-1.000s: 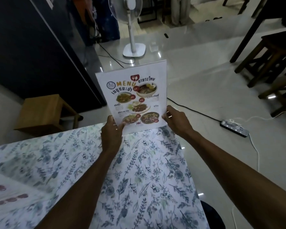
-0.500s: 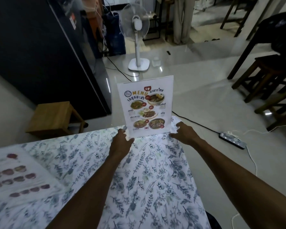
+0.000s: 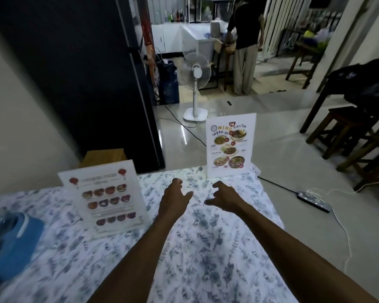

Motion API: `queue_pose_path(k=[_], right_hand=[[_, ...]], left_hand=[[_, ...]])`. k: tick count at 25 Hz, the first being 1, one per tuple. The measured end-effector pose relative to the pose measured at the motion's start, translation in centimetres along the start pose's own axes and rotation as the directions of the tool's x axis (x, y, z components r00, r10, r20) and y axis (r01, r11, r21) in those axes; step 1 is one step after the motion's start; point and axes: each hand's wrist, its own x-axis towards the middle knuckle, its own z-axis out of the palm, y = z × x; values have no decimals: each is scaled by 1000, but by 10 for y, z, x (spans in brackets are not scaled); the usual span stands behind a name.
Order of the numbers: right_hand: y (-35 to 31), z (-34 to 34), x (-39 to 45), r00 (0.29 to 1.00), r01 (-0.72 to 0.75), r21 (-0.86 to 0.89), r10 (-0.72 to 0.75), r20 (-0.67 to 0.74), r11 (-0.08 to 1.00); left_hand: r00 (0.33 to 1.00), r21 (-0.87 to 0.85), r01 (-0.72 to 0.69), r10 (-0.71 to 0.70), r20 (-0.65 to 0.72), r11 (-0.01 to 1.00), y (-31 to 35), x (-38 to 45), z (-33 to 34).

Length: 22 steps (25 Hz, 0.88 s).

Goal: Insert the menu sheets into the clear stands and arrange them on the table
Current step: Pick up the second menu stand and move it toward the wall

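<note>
We hold both hands out over the table, which is covered in a floral cloth, and neither hand grips anything. Our left hand hangs with loosely curled fingers and its thumb pointing toward the right hand; our right hand mirrors it, fingers bent and spread, empty. The two hands sit near each other, a narrow gap between the thumbs.

Just beyond our right hand, at the far edge of the table near its right corner, the menu stand stands upright with its sheet inside, the word MENU and pictures of dishes facing us. Our right fingertips are apart from it, short of its base.

To the left of our left hand a second stand holds a sheet with rows of dishes and two red lanterns at the top corners. It leans slightly back and is clear of our left hand.

Further left, at the edge of view, lies a blue object, blurred. Beyond the table a white fan stands on the tiled floor, and a power strip lies to the right of our right forearm, on the floor.
</note>
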Motion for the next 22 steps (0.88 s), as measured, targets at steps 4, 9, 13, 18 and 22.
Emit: queue_pose_path(k=[4,9,13,18,22], right_hand=[[-54,64,-44,999,43,-27,-43,9,999],[-102,120,-75,998,62,-61,-60,37,996],[-125,147,-73,997,69,-99,-66,35,993],[-129,168,-47,998,35,-118,-27,64,992],[-128,182,-10,993,36,-165,-17,116,986]], left_hand=[[997,31,-10,12,-82,999,-48,-45,-71],[982,-5,4,-5,-187,1000,-92,-83,-150],[973,-43,90,-97,-211,995,-134,-97,-192],[947,-79,209,-222,-234,975,-181,-94,-217],[923,-45,295,-297,-246,954,-214,-72,-226]])
